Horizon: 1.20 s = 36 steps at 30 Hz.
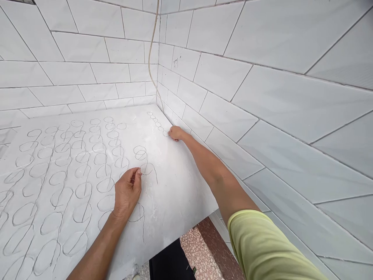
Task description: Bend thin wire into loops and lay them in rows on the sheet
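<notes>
My left hand (128, 191) is closed in a pinch on the edge of a thin dark wire loop (154, 168), whose loose tail trails toward the front. Just beyond it lie overlapping wire loops (140, 152) on the white board (175, 186). Stretched out to the far right edge, my right hand (175, 133) has its fingers pinched at the near end of a short row of small wire loops (157, 123). Its fingertips meet the nearest loop. Another loop with a tail (140, 212) is partly hidden behind my left wrist.
Many wire loops in long rows (61, 163) cover the board's left side. White tiled walls (262, 89) meet in a corner behind, where a thin cable (150, 58) hangs down. Below the front edge are a black object (171, 262) and speckled flooring (201, 256).
</notes>
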{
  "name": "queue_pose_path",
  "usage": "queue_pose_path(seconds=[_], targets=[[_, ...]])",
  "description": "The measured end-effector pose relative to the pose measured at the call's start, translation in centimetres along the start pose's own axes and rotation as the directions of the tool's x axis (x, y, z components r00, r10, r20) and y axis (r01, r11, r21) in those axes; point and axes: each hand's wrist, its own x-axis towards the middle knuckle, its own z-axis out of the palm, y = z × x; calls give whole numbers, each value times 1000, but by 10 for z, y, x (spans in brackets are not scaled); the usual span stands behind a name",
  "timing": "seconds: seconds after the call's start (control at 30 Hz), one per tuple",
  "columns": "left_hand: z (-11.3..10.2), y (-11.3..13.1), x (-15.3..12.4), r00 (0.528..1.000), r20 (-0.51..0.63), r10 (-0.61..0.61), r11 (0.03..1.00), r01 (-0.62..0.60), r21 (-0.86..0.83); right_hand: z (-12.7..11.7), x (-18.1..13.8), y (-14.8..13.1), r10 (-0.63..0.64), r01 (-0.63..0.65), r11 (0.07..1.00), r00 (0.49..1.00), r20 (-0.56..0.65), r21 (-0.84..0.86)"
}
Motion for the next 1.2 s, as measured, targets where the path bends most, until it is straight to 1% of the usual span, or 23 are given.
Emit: queue_pose_path(seconds=[0.13, 0.23, 0.3, 0.37, 0.4, 0.47, 0.53, 0.57, 0.6, 0.67, 0.77, 0.87, 0.97, 1.03, 1.07, 1.13, 1.2], targets=[[1, -1, 0, 1000, -1, 26, 1000, -26, 12, 2, -9, 0, -18, 19, 1000, 997, -71, 20], [-3, 2, 1, 1000, -20, 9, 1000, -9, -5, 5, -20, -1, -36, 41, 999, 986, -164, 30], [-9, 7, 4, 998, -54, -32, 998, 30, -47, 13, -31, -2, -52, 65, 997, 967, -250, 40], [-18, 13, 9, 993, -100, -63, 995, 54, -88, 27, -46, -4, -80, 100, 994, 943, -323, 46], [-23, 16, 11, 990, -124, -66, 994, 54, -100, 36, -54, -6, -110, 134, 990, 934, -340, 47], [-32, 22, 17, 984, -170, -56, 993, 37, -114, 55, -71, -13, -214, 241, 969, 924, -317, 48], [-38, 25, 22, 977, -207, -48, 992, 22, -127, 72, -87, -25, -334, 355, 933, 912, -240, 51], [-40, 26, 23, 974, -220, -46, 991, 17, -133, 78, -93, -32, -358, 375, 926, 912, -201, 49], [-40, 25, 24, 972, -230, -45, 991, 14, -136, 83, -98, -40, -362, 374, 927, 918, -164, 42], [-40, 22, 26, 969, -244, -41, 991, 7, -137, 88, -105, -55, -330, 333, 943, 939, -102, 11], [-37, 15, 27, 969, -245, -20, 992, -10, -123, 92, -107, -74, -291, 287, 955, 956, -48, -74], [-33, 9, 30, 973, -232, 5, 994, -30, -104, 97, -103, -85, -254, 243, 959, 965, -68, -144], [-30, 6, 31, 974, -223, 23, 994, -46, -98, 102, -97, -90, -226, 212, 967, 970, -92, -140], [-29, 5, 31, 976, -217, 25, 994, -48, -102, 104, -97, -90, -234, 227, 969, 969, -73, -99], [-28, 4, 31, 977, -214, 21, 993, -44, -105, 105, -99, -89, -243, 240, 969, 968, -57, -49], [-27, 2, 30, 977, -211, 9, 993, -34, -112, 107, -104, -85, -254, 256, 961, 967, -32, 104], [-27, 0, 29, 976, -216, 2, 993, -28, -115, 107, -110, -80, -263, 263, 924, 964, -35, 279]])
